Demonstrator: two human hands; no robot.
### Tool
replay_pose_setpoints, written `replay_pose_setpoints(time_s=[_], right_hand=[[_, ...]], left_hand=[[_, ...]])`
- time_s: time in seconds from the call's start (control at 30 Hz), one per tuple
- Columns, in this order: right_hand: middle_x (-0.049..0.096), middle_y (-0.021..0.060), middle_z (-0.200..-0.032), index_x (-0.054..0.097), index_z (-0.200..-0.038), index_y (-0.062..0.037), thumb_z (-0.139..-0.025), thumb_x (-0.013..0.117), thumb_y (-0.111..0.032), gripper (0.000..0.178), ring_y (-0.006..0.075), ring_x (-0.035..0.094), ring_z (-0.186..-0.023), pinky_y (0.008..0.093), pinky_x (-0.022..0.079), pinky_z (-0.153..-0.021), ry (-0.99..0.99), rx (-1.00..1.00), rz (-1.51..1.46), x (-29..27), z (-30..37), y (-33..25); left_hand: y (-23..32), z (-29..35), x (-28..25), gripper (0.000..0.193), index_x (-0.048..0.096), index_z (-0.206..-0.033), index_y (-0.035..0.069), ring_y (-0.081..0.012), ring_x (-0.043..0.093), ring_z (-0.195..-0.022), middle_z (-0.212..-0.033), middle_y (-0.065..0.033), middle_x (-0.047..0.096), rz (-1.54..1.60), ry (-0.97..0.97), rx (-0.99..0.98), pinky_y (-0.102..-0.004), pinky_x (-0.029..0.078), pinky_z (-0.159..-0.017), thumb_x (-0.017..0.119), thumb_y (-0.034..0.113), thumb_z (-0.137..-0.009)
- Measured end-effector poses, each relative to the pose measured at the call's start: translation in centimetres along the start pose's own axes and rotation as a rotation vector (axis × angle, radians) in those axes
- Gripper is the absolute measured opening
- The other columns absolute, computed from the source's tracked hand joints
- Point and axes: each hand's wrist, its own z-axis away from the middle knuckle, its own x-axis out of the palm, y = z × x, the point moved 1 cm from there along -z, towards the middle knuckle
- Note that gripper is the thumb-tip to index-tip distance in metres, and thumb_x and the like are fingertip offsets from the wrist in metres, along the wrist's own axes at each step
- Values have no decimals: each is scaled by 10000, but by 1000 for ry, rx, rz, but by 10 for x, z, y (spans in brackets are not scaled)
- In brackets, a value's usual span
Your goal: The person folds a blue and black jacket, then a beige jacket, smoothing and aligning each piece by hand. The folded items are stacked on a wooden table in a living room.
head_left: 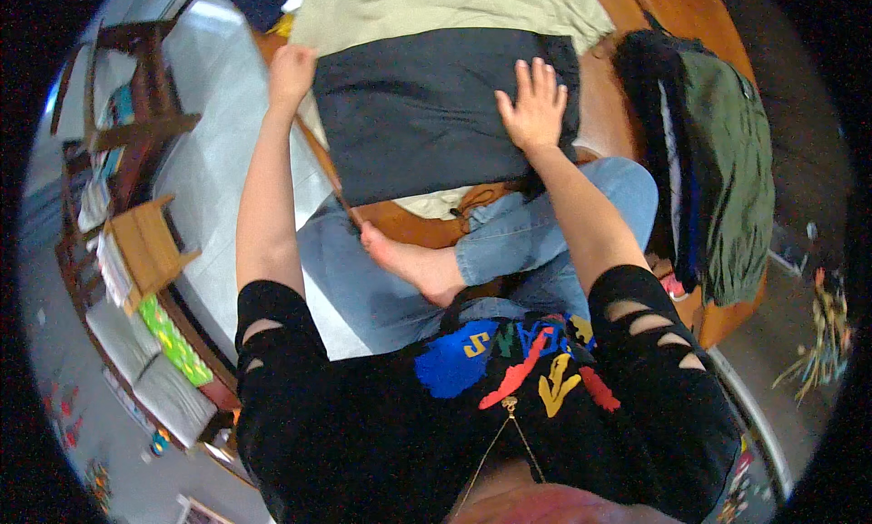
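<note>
A dark grey cloth [422, 115] lies spread in front of me on top of a pale khaki cloth [445, 4], which shows beyond its far edge. I cannot tell what kind of garment either one is. My left hand [292, 74] is closed at the far left corner of the dark grey cloth, fingertips hidden. On the right part of the same cloth, my right hand [534, 104] rests flat with its fingers spread. Shallow creases run across the dark cloth. Near my foot, a beige cloth edge with a dark cord [468, 204] shows below its near edge.
I sit cross-legged in jeans [372, 274] on a brown wooden surface [413, 226]. To the right lies a heap of green and black clothing [722, 161]. Wooden furniture, including a small stool [145, 252], and a grey cushioned seat [177, 401] stand at the left.
</note>
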Motion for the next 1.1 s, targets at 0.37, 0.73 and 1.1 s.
replay_pose_setpoints(time_s=[0.37, 0.73, 1.1], right_hand=[[312, 141, -1644, 419, -1556, -191, -947, 584, -552, 727, 332, 269, -1526, 628, 216, -1203, 23, 6, -67, 1, 4, 0], [173, 88, -1711, 262, -1632, -209, -976, 453, -677, 827, 284, 132, -1582, 562, 146, -1253, -202, -66, -36, -6, -4, 24], [378, 281, -1570, 372, -1490, 109, -876, 667, -649, 1018, 398, 375, -1469, 517, 386, -1153, -439, 639, -133, -50, -9, 86]], left_hand=[[128, 118, 72, 752, 394, -1575, 201, -283, 265, -1541, -1672, -85, 293, -326, 185, 285, -684, 171, -1191, 545, 617, -967], [85, 130, 92, 784, 258, -1634, 161, -267, 148, -1582, -1714, -103, 167, -356, 147, 175, -554, 104, -1260, 434, 614, -1018], [44, 266, 81, 674, 436, -1460, -26, -287, 605, -1153, -1374, -235, 543, 462, 320, -278, -431, 482, -978, 591, 450, -1008]])
